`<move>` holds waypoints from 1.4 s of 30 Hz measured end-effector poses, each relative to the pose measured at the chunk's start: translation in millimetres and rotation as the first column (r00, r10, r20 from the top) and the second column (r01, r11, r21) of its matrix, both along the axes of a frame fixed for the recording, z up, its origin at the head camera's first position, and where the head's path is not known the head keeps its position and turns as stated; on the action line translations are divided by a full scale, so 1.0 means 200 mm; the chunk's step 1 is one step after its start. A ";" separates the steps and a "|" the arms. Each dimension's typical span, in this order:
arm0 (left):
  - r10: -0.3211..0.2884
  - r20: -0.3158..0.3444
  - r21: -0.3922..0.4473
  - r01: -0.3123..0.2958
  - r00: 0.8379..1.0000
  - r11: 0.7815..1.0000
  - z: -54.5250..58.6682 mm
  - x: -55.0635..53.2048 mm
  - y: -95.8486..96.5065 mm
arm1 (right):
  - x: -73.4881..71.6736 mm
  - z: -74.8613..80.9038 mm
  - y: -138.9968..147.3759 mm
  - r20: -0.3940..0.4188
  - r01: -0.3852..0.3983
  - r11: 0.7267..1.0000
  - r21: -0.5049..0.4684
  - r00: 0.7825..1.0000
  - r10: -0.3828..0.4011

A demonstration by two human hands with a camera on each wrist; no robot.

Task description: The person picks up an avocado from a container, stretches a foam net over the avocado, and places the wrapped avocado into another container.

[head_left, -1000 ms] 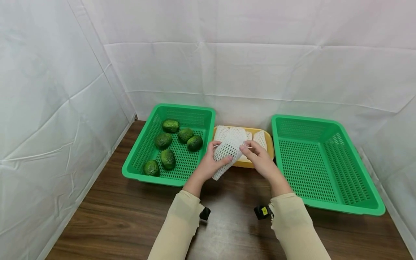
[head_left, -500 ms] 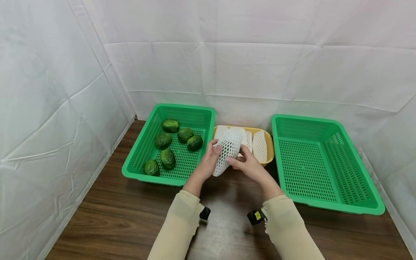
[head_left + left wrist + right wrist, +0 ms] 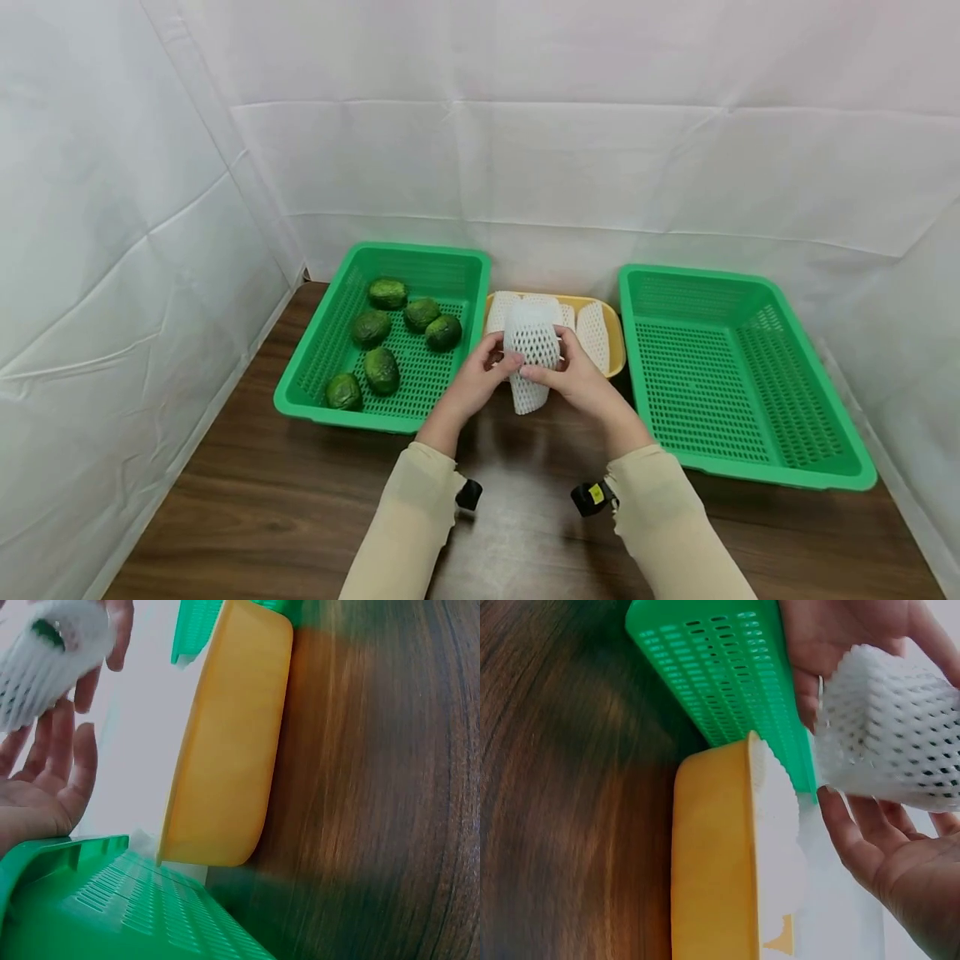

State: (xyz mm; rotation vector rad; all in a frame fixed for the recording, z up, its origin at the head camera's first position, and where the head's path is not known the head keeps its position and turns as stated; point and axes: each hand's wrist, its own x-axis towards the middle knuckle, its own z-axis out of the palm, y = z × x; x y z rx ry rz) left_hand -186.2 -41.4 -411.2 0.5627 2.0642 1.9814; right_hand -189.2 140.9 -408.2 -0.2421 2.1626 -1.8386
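Note:
Over the front of the yellow tray (image 3: 617,354), both hands hold a white foam net sleeve (image 3: 534,354) upright between them. My left hand (image 3: 476,379) grips its left side, thumb on the near face. On the right side my right hand (image 3: 581,379) grips it the same way. In the left wrist view, dark green skin of an avocado (image 3: 48,633) shows through the sleeve's open end; the rest of it is hidden by the net. The right wrist view shows the sleeve (image 3: 900,727) bulging between the fingers of both hands.
Several avocados (image 3: 382,372) lie in the left green basket (image 3: 288,398). More flat foam net sleeves (image 3: 594,337) lie in the yellow tray behind the hands. The right green basket (image 3: 693,375) has a bare floor. White cloth walls (image 3: 555,167) enclose the wooden table (image 3: 247,492).
The right hand has moved from the sleeve's upper right edge down to its side. The sleeve has turned from slanted to nearly upright. The head view has shifted slightly.

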 end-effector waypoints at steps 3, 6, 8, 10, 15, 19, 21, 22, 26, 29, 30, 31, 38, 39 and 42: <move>-0.010 0.021 0.053 0.009 1.000 0.999 0.00 0.00 0.00 | 0.00 0.01 0.01 0.059 0.007 1.000 -0.022 0.998 -0.005; -0.011 0.026 0.078 0.009 1.000 0.997 -0.01 -0.01 0.01 | -0.01 0.02 0.02 0.091 0.017 1.000 -0.025 0.996 -0.015; -0.005 0.025 0.073 0.003 1.000 0.997 -0.01 -0.01 0.01 | -0.01 0.03 0.03 0.080 0.021 1.000 -0.004 0.997 -0.021; 0.011 0.019 0.058 -0.012 1.000 0.998 -0.01 -0.01 0.00 | -0.02 0.05 0.03 0.057 0.025 0.999 0.034 0.998 -0.027; 0.043 -0.003 0.062 -0.043 0.999 0.997 -0.01 -0.02 -0.02 | -0.06 0.14 0.05 0.036 0.070 0.994 0.082 0.997 -0.073; 0.059 -0.012 0.075 -0.058 0.998 0.996 -0.03 -0.05 -0.02 | -0.14 0.23 0.15 0.051 0.159 0.985 0.059 0.985 -0.162; 0.067 -0.012 0.075 -0.066 0.998 0.995 -0.07 -0.07 -0.02 | -0.19 0.28 0.22 0.066 0.218 0.975 0.039 0.973 -0.220; 0.070 -0.012 0.075 -0.069 0.997 0.995 -0.09 -0.08 -0.02 | -0.21 0.30 0.26 0.077 0.249 0.968 0.023 0.965 -0.250; 0.083 -0.009 0.076 -0.082 0.996 0.994 -0.16 -0.11 -0.01 | -0.30 0.32 0.44 0.155 0.361 0.931 -0.057 0.924 -0.349; 0.077 0.003 0.062 -0.077 0.997 0.995 -0.11 -0.07 -0.02 | -0.34 0.28 0.57 0.236 0.425 0.898 -0.115 0.890 -0.391; 0.074 0.007 0.059 -0.074 0.997 0.995 -0.09 -0.05 -0.02 | -0.35 0.26 0.61 0.263 0.442 0.888 -0.125 0.878 -0.400; 0.069 0.009 0.059 -0.069 0.998 0.996 -0.07 -0.04 -0.03 | -0.36 0.23 0.64 0.287 0.457 0.879 -0.133 0.867 -0.408; 0.036 0.002 0.087 -0.036 0.999 0.996 -0.03 -0.02 0.00 | -0.41 0.11 0.79 0.425 0.524 0.845 -0.106 0.793 -0.437; 0.031 -0.002 0.085 -0.031 1.000 0.996 -0.02 -0.02 0.00 | -0.41 0.09 0.80 0.428 0.531 0.845 -0.063 0.779 -0.458; 0.011 -0.005 0.074 -0.011 1.000 0.997 -0.02 -0.02 0.00 | -0.40 0.02 0.85 0.424 0.542 0.837 0.077 0.742 -0.520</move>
